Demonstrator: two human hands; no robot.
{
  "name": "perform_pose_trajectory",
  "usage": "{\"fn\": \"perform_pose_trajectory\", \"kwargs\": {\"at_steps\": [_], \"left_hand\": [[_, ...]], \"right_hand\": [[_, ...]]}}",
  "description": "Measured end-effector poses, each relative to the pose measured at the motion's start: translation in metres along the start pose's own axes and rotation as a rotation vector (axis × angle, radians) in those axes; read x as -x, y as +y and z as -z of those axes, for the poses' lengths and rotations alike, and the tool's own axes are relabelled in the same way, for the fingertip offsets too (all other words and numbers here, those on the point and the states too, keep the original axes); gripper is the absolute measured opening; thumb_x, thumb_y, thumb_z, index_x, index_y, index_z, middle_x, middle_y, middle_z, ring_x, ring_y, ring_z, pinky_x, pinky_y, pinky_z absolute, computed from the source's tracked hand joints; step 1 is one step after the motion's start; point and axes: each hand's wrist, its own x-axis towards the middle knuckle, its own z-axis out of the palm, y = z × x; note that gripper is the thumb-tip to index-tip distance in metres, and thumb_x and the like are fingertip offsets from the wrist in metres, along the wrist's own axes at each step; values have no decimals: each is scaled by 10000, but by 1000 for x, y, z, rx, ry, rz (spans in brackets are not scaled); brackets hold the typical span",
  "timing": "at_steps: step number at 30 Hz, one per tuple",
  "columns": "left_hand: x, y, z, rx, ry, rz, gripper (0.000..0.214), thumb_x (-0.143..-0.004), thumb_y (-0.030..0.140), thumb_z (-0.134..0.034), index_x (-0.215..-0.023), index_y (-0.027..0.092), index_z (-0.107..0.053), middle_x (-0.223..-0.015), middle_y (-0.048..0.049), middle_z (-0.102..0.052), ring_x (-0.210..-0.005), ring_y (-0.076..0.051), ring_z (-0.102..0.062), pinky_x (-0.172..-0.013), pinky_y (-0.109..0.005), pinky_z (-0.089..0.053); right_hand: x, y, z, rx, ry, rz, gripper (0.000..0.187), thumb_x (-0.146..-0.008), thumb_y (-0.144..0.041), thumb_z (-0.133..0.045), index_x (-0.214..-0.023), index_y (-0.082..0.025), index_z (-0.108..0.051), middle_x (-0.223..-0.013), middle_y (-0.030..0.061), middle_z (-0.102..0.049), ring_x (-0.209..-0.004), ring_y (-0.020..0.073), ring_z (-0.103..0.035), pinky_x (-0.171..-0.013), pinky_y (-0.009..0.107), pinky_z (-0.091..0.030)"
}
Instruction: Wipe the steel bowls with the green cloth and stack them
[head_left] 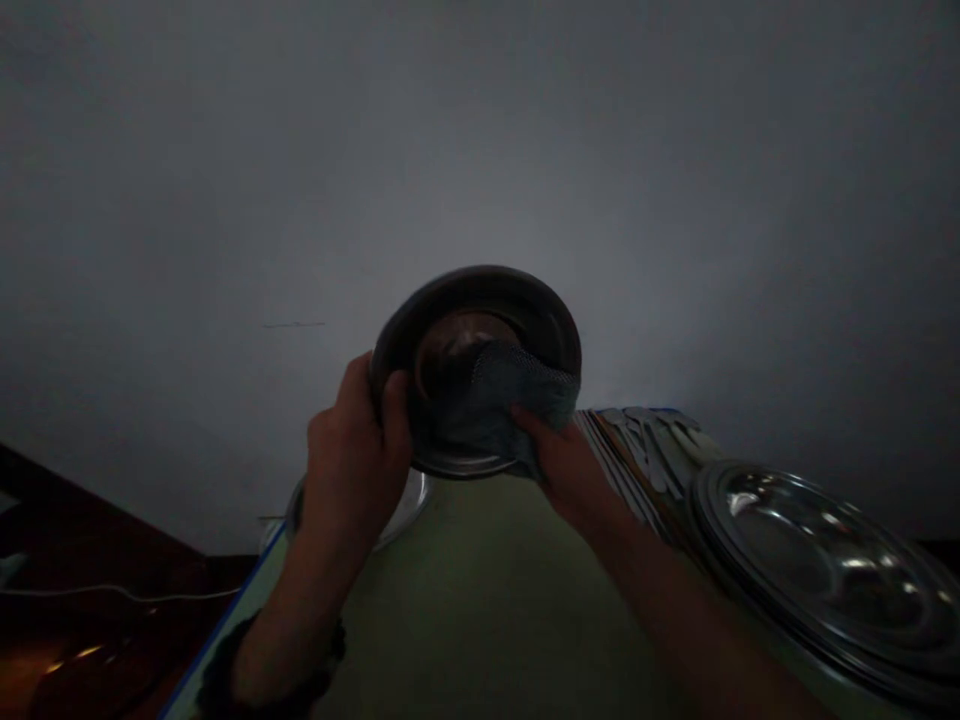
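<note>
My left hand (367, 420) grips the left rim of a round metal bowl (469, 290), its thumb over the inner edge. The bowl is held up above the table, tilted so that its inside faces me. In my right hand (555, 450) is a dark grey-blue cloth (517, 385), pressed against the lower right inside of the bowl. The cloth covers part of the bowl's bottom and hangs a little over the rim. Most of my right fingers are hidden behind the cloth and bowl.
Stacked shiny metal plates (817, 560) stand at the right on the green table (502, 600). Behind them lie several spoons (649, 445) and a row of chopsticks (619, 470). Another metal dish (409, 510) sits behind my left forearm. A grey wall (480, 150) rises at the back.
</note>
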Motion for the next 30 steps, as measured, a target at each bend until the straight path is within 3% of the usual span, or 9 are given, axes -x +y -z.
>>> {"fn": "perform_pose_trajectory", "kwargs": {"at_steps": [3, 7, 10, 13, 16, 19, 21, 26, 30], "left_hand": [[8, 6, -9, 67, -50, -34, 380, -941, 337, -329, -1269, 172, -427, -946, -100, -697, -770, -260, -683, -626, -342, -464], [5, 6, -8, 72, -292, -73, 308, -892, 345, -433, -1108, 138, -507, -783, -85, -695, -688, -262, -676, -567, -336, -474], [-6, 1, 0, 166, -310, -159, 329, -875, 357, -472, -1122, 154, -551, -885, -79, -709, -763, -238, -676, -650, -339, -508], [-14, -4, 5, 322, -329, -214, 351, -908, 345, -429, -1188, 200, -583, -934, -39, -715, -790, -193, -665, -714, -317, -522], [-14, -6, 6, 430, -407, -187, 378, -919, 360, -434, -1235, 223, -591, -965, -31, -723, -857, -196, -664, -758, -320, -535], [-8, -3, 4, 572, -524, -204, 393, -922, 322, -447, -1297, 278, -556, -1200, -21, -674, -1094, -212, -618, -934, -362, -498], [-3, 2, 2, 644, -563, -237, 409, -919, 258, -445, -1313, 315, -542, -1315, 5, -609, -1197, -209, -563, -1034, -393, -433], [-1, 7, -7, 816, -503, -178, 385, -891, 224, -513, -1256, 314, -598, -1323, 25, -604, -1231, -212, -542, -1090, -421, -383], [-8, 1, -12, 944, -323, -16, 325, -840, 237, -595, -1156, 262, -665, -1190, 3, -690, -1125, -227, -618, -1033, -429, -455]], "right_hand": [[-1, 12, -10, -242, -4, -83, 374, -756, -350, -575, -1097, -210, -636, -1018, 81, -721, -914, 227, -685, -773, 363, -545], [-12, 14, 19, -258, 35, -102, 371, -668, -269, -621, -1021, -159, -649, -928, 82, -734, -833, 226, -694, -734, 352, -544], [-16, 2, 44, 15, -4, -15, 218, -649, -236, -630, -843, -151, -682, -805, 47, -727, -782, 219, -675, -702, 335, -519], [-12, -17, 52, 385, -61, 114, 119, -705, -247, -580, -723, -161, -660, -731, 38, -703, -742, 212, -646, -647, 319, -477], [-3, -34, 48, 587, -5, 223, 156, -742, -302, -593, -808, -172, -647, -803, 56, -702, -763, 209, -635, -647, 307, -454], [3, -42, 43, 709, 116, 327, 224, -724, -298, -656, -916, -191, -616, -869, 59, -694, -789, 199, -632, -654, 284, -437], [3, -41, 44, 743, 143, 359, 172, -749, -285, -638, -897, -201, -614, -798, 41, -688, -734, 185, -635, -615, 267, -418], [-6, -24, 53, 664, 200, 356, 162, -792, -322, -588, -853, -192, -664, -708, 36, -697, -695, 194, -650, -584, 274, -422], [-8, -11, 39, 378, 271, 227, 305, -785, -465, -594, -837, -178, -685, -780, 46, -728, -789, 228, -666, -663, 316, -489]]}}
